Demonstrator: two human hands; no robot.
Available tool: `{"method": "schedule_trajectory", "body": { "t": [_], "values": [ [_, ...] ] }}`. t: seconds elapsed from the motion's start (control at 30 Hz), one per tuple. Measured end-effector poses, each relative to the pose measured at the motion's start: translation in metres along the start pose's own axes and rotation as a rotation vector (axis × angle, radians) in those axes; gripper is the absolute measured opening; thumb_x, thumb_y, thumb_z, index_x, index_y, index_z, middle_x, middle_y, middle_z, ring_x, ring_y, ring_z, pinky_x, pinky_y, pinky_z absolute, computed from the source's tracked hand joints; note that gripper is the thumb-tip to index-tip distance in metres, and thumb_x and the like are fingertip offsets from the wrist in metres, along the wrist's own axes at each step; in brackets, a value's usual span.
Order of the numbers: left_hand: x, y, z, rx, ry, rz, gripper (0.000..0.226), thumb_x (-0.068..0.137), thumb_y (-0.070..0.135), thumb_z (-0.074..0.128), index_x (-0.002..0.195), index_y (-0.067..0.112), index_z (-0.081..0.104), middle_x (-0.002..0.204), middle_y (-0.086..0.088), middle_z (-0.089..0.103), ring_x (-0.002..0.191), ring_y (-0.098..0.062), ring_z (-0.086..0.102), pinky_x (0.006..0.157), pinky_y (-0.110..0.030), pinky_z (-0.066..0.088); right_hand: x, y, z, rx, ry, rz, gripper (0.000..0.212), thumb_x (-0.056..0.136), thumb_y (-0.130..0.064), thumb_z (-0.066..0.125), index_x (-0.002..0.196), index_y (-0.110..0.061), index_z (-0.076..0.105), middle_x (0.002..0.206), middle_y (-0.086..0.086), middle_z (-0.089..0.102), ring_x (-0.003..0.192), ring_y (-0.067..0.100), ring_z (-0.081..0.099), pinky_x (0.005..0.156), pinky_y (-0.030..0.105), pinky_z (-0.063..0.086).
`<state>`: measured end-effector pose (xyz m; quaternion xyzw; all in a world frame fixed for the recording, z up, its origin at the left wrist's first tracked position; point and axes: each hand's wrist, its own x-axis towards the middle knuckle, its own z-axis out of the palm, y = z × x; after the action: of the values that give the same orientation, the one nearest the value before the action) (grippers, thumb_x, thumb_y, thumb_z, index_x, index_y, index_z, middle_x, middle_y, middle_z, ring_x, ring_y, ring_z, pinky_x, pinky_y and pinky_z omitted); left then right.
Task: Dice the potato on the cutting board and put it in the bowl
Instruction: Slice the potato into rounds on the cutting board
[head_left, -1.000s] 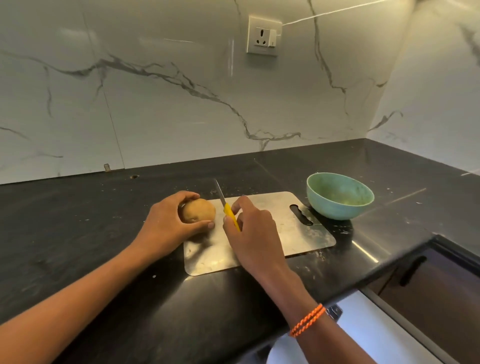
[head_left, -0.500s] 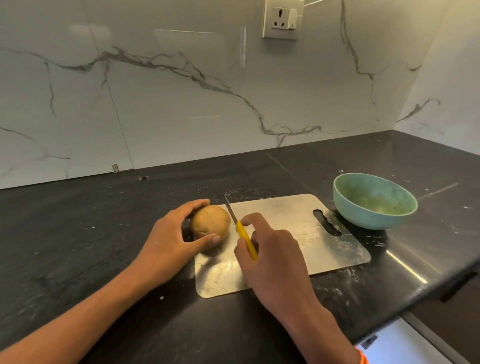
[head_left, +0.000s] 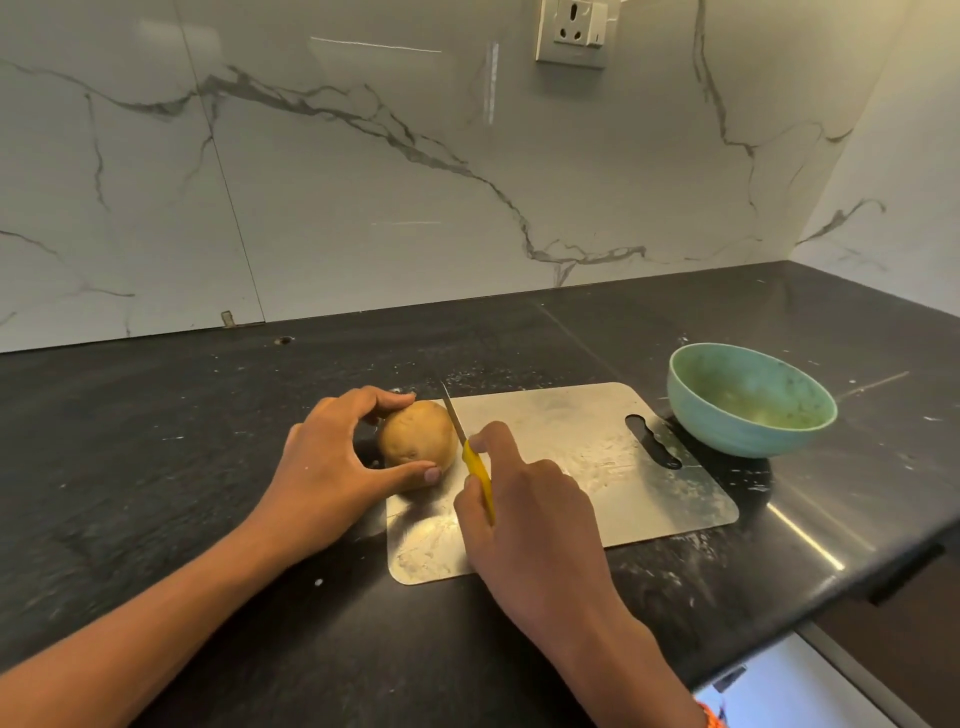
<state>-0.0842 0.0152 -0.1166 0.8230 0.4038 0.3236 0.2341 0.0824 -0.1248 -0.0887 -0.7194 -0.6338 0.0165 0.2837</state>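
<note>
A whole brown potato (head_left: 415, 436) sits at the left end of the steel cutting board (head_left: 571, 467). My left hand (head_left: 327, 467) grips it, fingers over the far side and thumb on the near side. My right hand (head_left: 524, 514) holds a yellow-handled knife (head_left: 475, 467). Its blade lies against the potato's right side, tip pointing away from me. The potato looks uncut. A teal bowl (head_left: 748, 431) stands just past the board's right end, by the handle slot.
Everything lies on a black stone counter (head_left: 208, 467) speckled with white bits; its front edge runs close at the lower right. A marble wall with a power socket (head_left: 571, 31) rises behind, and a side wall closes the far right corner.
The view has shifted, so board and bowl sit further right in frame. The knife blade has come closer, up against the potato's right side. My left hand keeps its hold.
</note>
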Motion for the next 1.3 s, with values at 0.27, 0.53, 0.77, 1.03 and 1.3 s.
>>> {"method": "schedule_trajectory", "body": {
  "t": [0.27, 0.53, 0.77, 1.03, 1.3],
  "values": [
    [-0.002, 0.007, -0.002, -0.019, 0.007, 0.006, 0.085, 0.056, 0.079, 0.075, 0.132, 0.045, 0.058, 0.121, 0.032, 0.052, 0.114, 0.007, 0.049, 0.108, -0.049, 0.044, -0.003, 0.002, 0.0, -0.015, 0.051, 0.022, 0.035, 0.105, -0.041, 0.048, 0.138, -0.037, 0.039, 0.079, -0.013, 0.057, 0.066, 0.008, 0.054, 0.062, 0.017, 0.047],
    [-0.001, 0.004, -0.003, 0.003, -0.003, 0.015, 0.085, 0.058, 0.091, 0.071, 0.131, 0.049, 0.056, 0.119, 0.038, 0.049, 0.114, 0.005, 0.049, 0.107, -0.051, 0.044, -0.007, 0.0, -0.006, -0.039, -0.049, -0.001, 0.031, 0.106, -0.039, 0.045, 0.137, -0.036, 0.041, 0.079, -0.013, 0.05, 0.069, 0.006, 0.052, 0.054, 0.016, 0.032],
    [0.0, 0.005, -0.001, -0.011, 0.004, 0.021, 0.082, 0.059, 0.086, 0.076, 0.13, 0.048, 0.057, 0.121, 0.034, 0.053, 0.113, 0.01, 0.049, 0.11, -0.048, 0.043, 0.001, -0.003, -0.007, -0.063, -0.098, 0.01, 0.027, 0.107, -0.036, 0.044, 0.133, -0.032, 0.047, 0.092, -0.008, 0.062, 0.077, 0.011, 0.055, 0.064, 0.022, 0.045],
    [-0.001, 0.005, -0.004, -0.008, -0.005, 0.006, 0.08, 0.053, 0.092, 0.066, 0.123, 0.056, 0.054, 0.118, 0.042, 0.048, 0.113, 0.017, 0.045, 0.11, -0.05, 0.041, -0.009, -0.003, -0.002, -0.087, -0.067, 0.035, 0.03, 0.105, -0.039, 0.045, 0.134, -0.034, 0.047, 0.095, -0.007, 0.063, 0.081, 0.011, 0.057, 0.07, 0.026, 0.047],
    [0.001, 0.0, -0.003, -0.01, -0.015, -0.007, 0.083, 0.053, 0.093, 0.067, 0.126, 0.055, 0.055, 0.119, 0.037, 0.051, 0.114, 0.014, 0.046, 0.11, -0.052, 0.041, -0.011, -0.006, 0.003, 0.002, 0.122, 0.02, 0.034, 0.101, -0.041, 0.055, 0.134, -0.038, 0.05, 0.078, -0.015, 0.065, 0.063, 0.008, 0.057, 0.064, 0.024, 0.056]
  ]
}}
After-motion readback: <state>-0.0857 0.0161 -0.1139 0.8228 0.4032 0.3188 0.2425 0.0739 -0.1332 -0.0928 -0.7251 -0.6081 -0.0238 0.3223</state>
